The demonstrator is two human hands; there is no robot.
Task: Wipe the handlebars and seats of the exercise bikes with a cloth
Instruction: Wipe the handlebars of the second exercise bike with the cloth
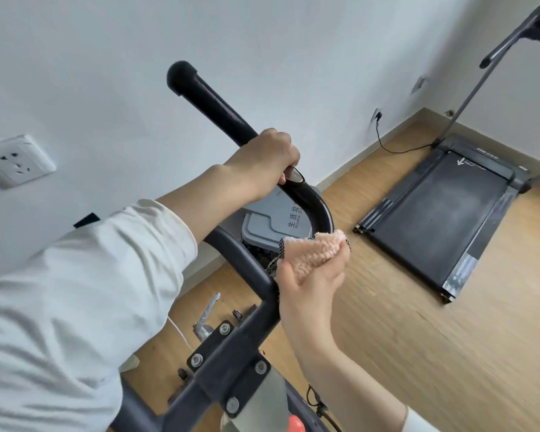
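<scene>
The handlebar wipe is in hand. The left hand (262,163) has its fingers closed round the black handlebar (206,98), steadying it. The right hand (309,277) grips the pink cloth (312,252), which is bunched against the bar's lower bend. The next move probably calls for sliding the cloth up the bar. A treadmill (443,207) lies on the wooden floor (418,353) near the white wall (293,42).
</scene>
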